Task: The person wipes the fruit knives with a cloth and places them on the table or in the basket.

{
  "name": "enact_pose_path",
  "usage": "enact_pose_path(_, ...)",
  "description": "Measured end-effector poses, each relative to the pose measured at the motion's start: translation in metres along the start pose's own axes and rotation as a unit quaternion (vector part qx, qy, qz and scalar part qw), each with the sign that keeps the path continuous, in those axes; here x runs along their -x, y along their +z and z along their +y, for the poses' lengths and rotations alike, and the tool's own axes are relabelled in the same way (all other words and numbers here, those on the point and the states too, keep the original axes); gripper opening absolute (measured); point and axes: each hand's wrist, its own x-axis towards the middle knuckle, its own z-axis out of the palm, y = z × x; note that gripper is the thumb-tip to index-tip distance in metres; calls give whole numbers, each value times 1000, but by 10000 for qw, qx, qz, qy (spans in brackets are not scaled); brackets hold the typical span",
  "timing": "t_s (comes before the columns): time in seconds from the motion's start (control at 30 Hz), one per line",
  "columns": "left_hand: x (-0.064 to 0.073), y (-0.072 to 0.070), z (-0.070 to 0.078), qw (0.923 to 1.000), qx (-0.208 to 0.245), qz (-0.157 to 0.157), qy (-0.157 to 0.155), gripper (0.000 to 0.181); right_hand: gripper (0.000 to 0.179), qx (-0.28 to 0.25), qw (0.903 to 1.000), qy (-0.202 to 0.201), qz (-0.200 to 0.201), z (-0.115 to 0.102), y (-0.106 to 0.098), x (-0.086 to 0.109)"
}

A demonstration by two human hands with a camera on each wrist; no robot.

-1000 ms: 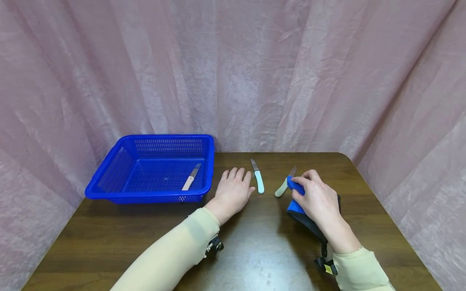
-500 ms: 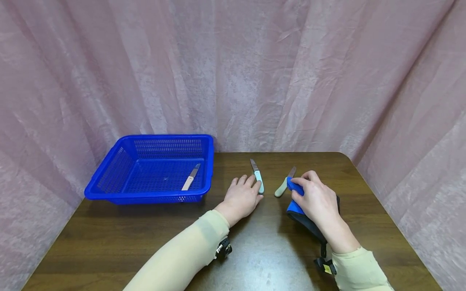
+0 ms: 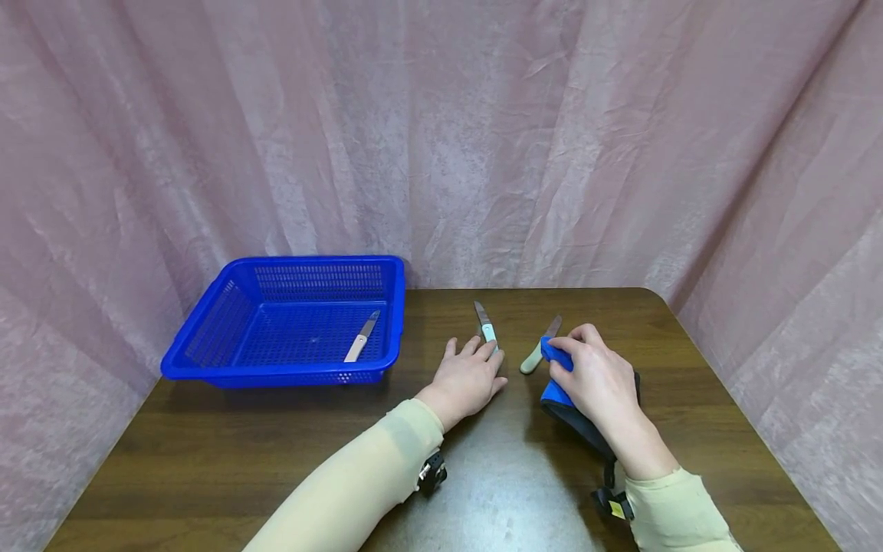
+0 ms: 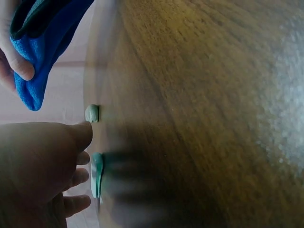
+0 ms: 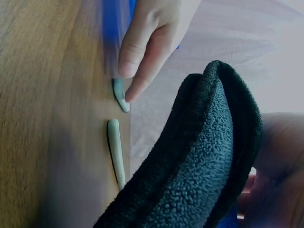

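Note:
My left hand (image 3: 466, 377), its fingers spread, hovers at the handle of a knife with a turquoise handle (image 3: 487, 331), partly covering it. In the right wrist view a fingertip overlaps that handle (image 5: 119, 92); whether it touches, I cannot tell. My right hand (image 3: 597, 377) pinches a folded blue cloth with black edging (image 3: 557, 392), held above the table. Just left of the cloth lies a second knife, with a pale green handle (image 3: 532, 360); the cloth hides part of it. The left wrist view shows the right hand's thumb against the blue cloth (image 4: 40, 71).
A blue plastic basket (image 3: 276, 372) stands on the left of the brown wooden table (image 3: 207, 460). Inside lies a knife with a whitish handle (image 3: 356, 348). A pink curtain (image 3: 441, 153) hangs behind the table and along its sides.
My left hand has shifted right and slightly nearer, from beside the turquoise-handled knife to over its handle. The right hand keeps its grip on the cloth and has barely moved.

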Motion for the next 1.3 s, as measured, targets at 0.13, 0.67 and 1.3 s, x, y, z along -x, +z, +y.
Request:
enact_pose_path(0.13, 1, 0, 0, 10000, 11, -17, 0, 56, 34, 13, 10000, 0, -21, -1, 0, 0)
enact_pose_path(0.67, 12, 4, -9, 9997, 71, 121, 207, 59, 34, -13, 10000, -15, -54, 0, 1, -1)
enact_pose_path(1.3, 30, 5, -24, 9919, -344, 1176, 348, 39, 34, -19, 10000, -43, -79, -2, 4, -1)
